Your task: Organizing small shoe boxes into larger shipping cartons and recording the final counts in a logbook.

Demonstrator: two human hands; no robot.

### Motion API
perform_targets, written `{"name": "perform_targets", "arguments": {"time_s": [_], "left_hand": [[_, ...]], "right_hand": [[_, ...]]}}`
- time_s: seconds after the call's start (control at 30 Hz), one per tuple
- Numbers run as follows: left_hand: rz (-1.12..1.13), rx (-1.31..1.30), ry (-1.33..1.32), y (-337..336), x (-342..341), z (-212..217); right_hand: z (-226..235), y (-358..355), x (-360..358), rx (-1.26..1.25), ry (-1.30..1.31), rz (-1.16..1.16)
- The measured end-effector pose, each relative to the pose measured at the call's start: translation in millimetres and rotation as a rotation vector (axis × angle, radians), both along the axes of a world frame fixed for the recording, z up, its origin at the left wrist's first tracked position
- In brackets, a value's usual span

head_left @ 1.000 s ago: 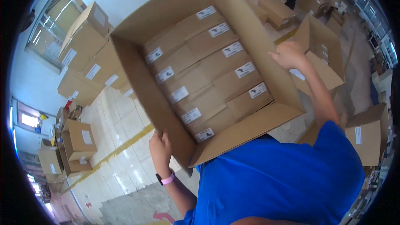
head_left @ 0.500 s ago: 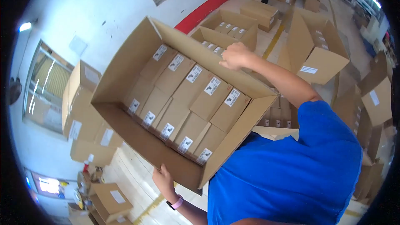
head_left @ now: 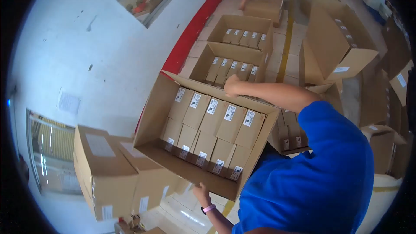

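Large open carton [head_left: 156, 117] of small labelled boxes [head_left: 212, 125] held tilted at picture centre, right hand [head_left: 232, 86] at twelve o'clock, fingers curled over its far rim, left hand [head_left: 200, 190] at six o'clock, fingers clamped under its near edge, pink wristband [head_left: 208, 209] just below.

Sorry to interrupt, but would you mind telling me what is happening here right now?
A person in a blue shirt is holding up a large open cardboard box packed with rows of small labelled cartons. The right hand grips the far rim, and the left hand supports the near bottom edge. More open boxes of the same cartons sit on the floor beyond.
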State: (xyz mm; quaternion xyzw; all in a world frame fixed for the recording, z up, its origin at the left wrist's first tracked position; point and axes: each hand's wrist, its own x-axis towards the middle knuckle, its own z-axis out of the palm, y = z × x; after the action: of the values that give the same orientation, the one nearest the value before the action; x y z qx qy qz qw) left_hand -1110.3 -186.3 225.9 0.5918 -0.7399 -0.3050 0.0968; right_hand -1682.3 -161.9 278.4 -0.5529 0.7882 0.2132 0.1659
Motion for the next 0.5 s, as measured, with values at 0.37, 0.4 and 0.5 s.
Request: {"name": "perform_targets", "arguments": {"time_s": [0.37,0.4,0.5], "left_hand": [[-0.286,1.185,0.630,-252.7,-261.5,-22.5],[-0.311,1.209,0.543,-254.9,-241.9,-19.5],[-0.410,1.208,0.405,-289.5,-210.3,-37.8]], "right_hand": [[-193.0,-233.5,-74.3,-0.540,-0.534,-0.428],[-198.2,-215.0,-47.0,-0.498,-0.665,-0.506],[-224.9,-141.0,-1.0,-0.648,-0.729,-0.656]]}}
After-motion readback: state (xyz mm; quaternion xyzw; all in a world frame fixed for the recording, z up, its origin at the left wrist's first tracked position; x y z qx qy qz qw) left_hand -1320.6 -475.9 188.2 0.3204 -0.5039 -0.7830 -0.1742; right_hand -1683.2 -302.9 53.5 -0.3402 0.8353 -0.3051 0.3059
